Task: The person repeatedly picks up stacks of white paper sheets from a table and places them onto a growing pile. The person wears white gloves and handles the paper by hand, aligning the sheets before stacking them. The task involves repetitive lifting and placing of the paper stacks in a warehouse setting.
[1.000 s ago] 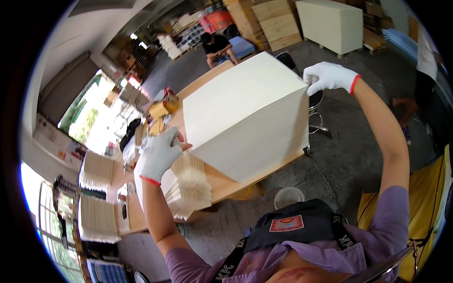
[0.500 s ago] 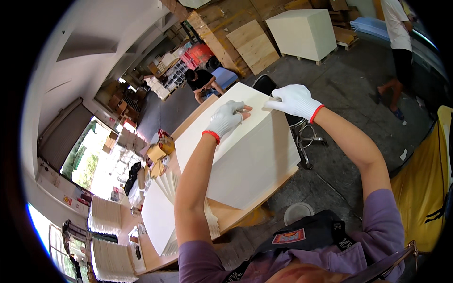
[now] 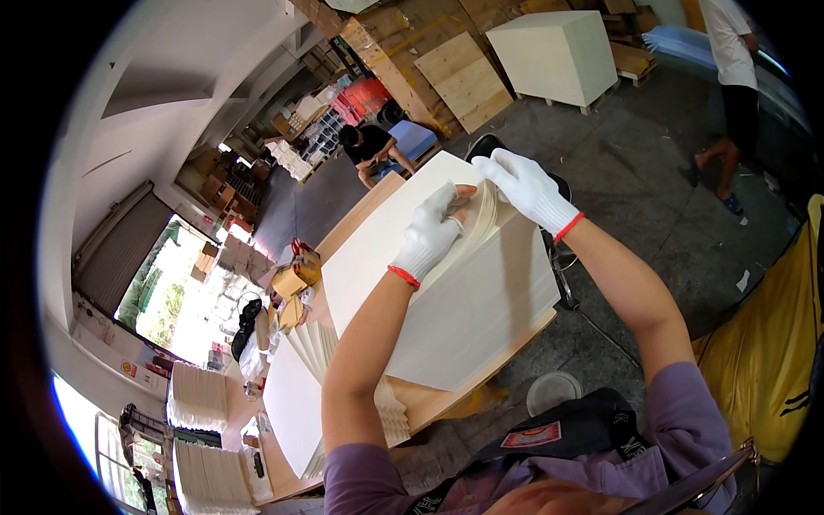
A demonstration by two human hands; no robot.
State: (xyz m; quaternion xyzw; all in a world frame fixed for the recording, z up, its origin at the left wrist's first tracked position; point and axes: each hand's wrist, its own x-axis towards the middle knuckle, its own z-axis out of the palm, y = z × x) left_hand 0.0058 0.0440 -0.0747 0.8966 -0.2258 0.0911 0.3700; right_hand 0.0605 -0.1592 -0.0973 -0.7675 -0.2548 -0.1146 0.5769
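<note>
A tall stack of large off-white paper sheets (image 3: 463, 322) stands on a wooden table. My right hand (image 3: 525, 190), in a white knit glove with a red cuff, is closed on the sheets' far right corner. Several top sheets (image 3: 482, 225) bend upward there in a fanned curve. On top of the stack, beside that curve, lies my left hand (image 3: 429, 230), gloved the same way, with bare fingertips showing. Its fingers are bent and apart, touching the paper near the lifted part. The undersides of both hands are hidden.
Fanned sheets (image 3: 296, 399) lie on the table (image 3: 421, 410) left of the stack, with more piles (image 3: 202, 399) beyond. A chair (image 3: 562, 266) stands behind the stack and a round bucket (image 3: 554, 393) on the floor. One person (image 3: 372, 150) sits ahead; another (image 3: 734, 86) stands far right.
The top sheets at the far right corner, flat before, are now raised and curved. My right hand has turned over that corner; my left hand has shifted slightly right and nearer.
</note>
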